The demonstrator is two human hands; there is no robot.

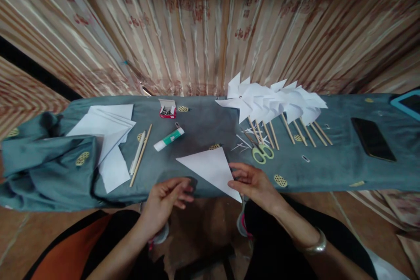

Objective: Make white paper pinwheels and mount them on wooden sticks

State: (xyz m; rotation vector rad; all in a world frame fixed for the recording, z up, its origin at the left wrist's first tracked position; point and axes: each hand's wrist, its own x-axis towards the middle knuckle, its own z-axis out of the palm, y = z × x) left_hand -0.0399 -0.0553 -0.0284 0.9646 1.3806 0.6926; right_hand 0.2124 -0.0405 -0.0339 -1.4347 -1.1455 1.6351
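A white sheet of paper folded into a triangle (210, 167) lies at the table's front edge, one corner jutting past it toward me. My right hand (252, 183) pinches its right side between thumb and fingers. To the left of the paper, my left hand (172, 192) hovers at the table edge with its fingers loosely apart and nothing in them. Green-handled scissors (262, 153) rest just beyond my right hand, beside thin paper strips (242, 143). A glue stick (169, 139) with a green label lies beyond my left hand.
White paper pinwheels (272, 100) on wooden sticks overlap at the back right. Paper sheets (108, 118) are stacked at the left, near a wooden stick (141, 155) and a white rod (138, 154). A small red box (168, 109) stands behind; a phone (373, 139) lies far right.
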